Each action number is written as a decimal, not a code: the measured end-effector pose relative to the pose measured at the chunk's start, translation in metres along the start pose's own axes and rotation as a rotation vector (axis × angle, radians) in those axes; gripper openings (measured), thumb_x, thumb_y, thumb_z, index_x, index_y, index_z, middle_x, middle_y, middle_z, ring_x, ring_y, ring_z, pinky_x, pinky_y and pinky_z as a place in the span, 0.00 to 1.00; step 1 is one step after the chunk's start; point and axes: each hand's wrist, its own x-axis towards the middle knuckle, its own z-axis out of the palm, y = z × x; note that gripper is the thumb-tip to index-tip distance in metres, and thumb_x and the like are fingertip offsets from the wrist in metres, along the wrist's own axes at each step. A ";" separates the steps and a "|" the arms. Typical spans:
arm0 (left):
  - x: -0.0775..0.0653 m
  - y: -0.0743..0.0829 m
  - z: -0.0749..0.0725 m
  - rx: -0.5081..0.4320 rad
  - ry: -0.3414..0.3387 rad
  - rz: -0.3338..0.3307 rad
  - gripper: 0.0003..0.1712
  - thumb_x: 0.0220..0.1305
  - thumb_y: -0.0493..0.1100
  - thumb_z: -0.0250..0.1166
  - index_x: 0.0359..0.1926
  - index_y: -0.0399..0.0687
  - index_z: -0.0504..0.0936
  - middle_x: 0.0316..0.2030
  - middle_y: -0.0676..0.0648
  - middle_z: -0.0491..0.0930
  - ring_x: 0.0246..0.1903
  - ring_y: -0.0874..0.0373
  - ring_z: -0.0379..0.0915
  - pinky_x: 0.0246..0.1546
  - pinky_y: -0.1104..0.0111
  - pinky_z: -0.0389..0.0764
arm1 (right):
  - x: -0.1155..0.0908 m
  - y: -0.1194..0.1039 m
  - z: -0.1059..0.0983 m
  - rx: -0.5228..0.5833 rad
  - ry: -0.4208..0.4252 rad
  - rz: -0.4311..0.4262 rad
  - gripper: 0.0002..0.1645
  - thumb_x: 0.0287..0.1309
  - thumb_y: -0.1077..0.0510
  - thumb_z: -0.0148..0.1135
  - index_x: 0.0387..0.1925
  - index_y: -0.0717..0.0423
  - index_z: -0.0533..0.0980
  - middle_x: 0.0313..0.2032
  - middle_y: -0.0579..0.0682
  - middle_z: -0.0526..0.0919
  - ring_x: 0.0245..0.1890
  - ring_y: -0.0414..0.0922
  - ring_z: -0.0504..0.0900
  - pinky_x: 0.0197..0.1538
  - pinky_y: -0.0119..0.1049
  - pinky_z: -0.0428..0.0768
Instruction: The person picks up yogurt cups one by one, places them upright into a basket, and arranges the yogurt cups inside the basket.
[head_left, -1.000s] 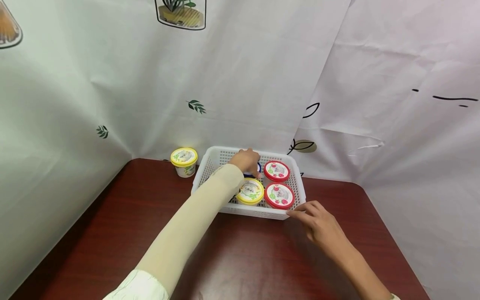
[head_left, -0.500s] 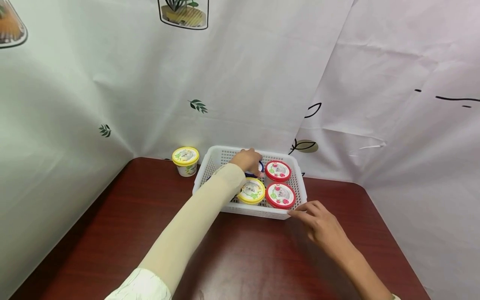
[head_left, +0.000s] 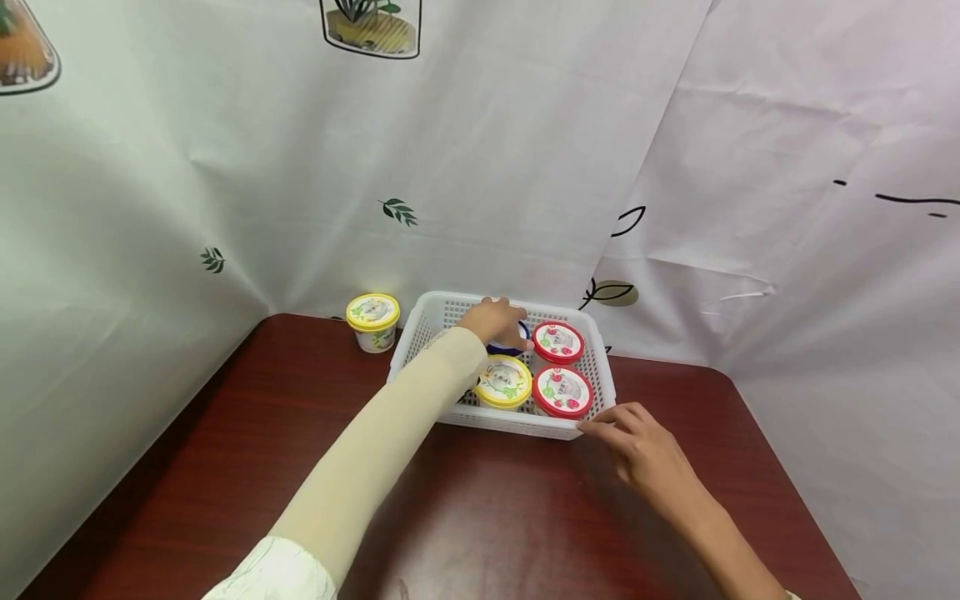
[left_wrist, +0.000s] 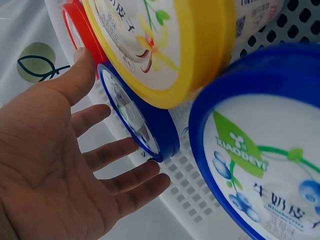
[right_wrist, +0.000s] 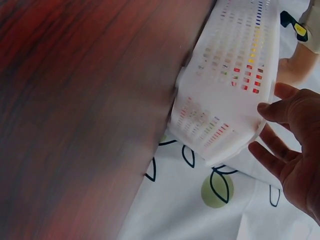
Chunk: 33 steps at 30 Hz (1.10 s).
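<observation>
A white perforated basket (head_left: 495, 422) holds several lidded tubs. My left hand (head_left: 491, 321) reaches over a blue-lidded tub (left_wrist: 132, 112) in its back row. In the left wrist view the fingers are spread and fairly straight along that lid, and the thumb lies near a red lid (left_wrist: 85, 35). Whether the fingertips touch the blue lid is hard to tell. At the near right corner my right hand (head_left: 637, 446) pinches the basket rim between thumb and finger. A yellow-lidded tub (head_left: 503, 382) and two red-lidded tubs (head_left: 562, 392) show beside the left arm.
Another yellow-lidded tub (head_left: 372, 321) stands on the dark red table (head_left: 480, 508), left of the basket. A second blue-lidded tub (left_wrist: 255, 165) sits inside the basket, hidden by the sleeve in the head view. A white printed cloth (head_left: 510, 167) hangs behind the table.
My left thumb and fingers have spread slightly, and more of the blue lid shows under them. The right hand stays on the basket corner; the tubs keep their places.
</observation>
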 end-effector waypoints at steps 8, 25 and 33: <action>0.006 -0.009 -0.003 0.079 -0.073 -0.036 0.44 0.84 0.67 0.61 0.91 0.63 0.60 0.92 0.41 0.51 0.91 0.35 0.44 0.88 0.43 0.61 | 0.000 0.000 0.001 -0.001 0.013 -0.004 0.36 0.46 0.79 0.73 0.52 0.44 0.93 0.46 0.43 0.90 0.50 0.46 0.85 0.46 0.42 0.87; 0.005 -0.037 -0.015 0.040 -0.115 0.002 0.49 0.82 0.69 0.61 0.93 0.63 0.54 0.93 0.38 0.41 0.92 0.32 0.32 0.90 0.38 0.49 | 0.000 0.001 -0.001 0.015 0.001 0.008 0.37 0.46 0.79 0.70 0.53 0.44 0.93 0.47 0.43 0.90 0.51 0.46 0.85 0.47 0.42 0.87; 0.000 -0.049 -0.005 0.002 -0.019 0.047 0.48 0.82 0.69 0.61 0.92 0.62 0.58 0.92 0.37 0.48 0.91 0.31 0.38 0.90 0.38 0.49 | -0.001 0.001 0.000 0.017 -0.015 0.016 0.38 0.46 0.79 0.68 0.54 0.44 0.92 0.48 0.43 0.90 0.51 0.46 0.85 0.47 0.43 0.87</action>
